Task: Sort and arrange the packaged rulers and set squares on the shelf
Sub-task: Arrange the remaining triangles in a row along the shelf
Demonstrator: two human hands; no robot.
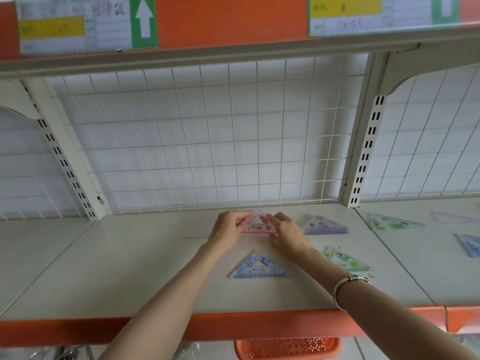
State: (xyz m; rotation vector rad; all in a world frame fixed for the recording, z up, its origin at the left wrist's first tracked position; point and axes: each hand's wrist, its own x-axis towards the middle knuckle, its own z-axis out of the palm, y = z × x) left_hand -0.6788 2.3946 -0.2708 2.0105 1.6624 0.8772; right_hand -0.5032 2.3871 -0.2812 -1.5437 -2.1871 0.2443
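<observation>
**Both hands on pink set square, back of shelf**

Head view:
- Pink set square (255, 224): clear plastic triangle with pink print, glossy wrap. It sits at the back of the white shelf (130, 255), close to the wire grid (207, 139).
- Left hand (227, 227): fingers curled, pinching the triangle's left side near the apex.
- Right hand (287, 232): fingers curled along the right side, thumb at the lower right corner. Coiled metal bangle (348, 283) on that wrist.
- Can't tell if the triangle lies flat or is slightly lifted.
- Blue set square (257, 267): same shape, flat, nearer the front edge, between the forearms.
- Purple stack (323, 226): several triangles piled up, just right of the right hand.
- Green set square (346, 261): flat, skewed, beside the right forearm.
- Thin pink strip (196, 236): flat, left of the left hand. Blurred, may be a ruler.
- Next bay right: green triangle (392, 222), pale one (452, 218) and blue one (470, 244), all spread apart.
- Shelf is smooth painted metal with an orange front lip. Perforated orange basket (285, 348) below.
</observation>
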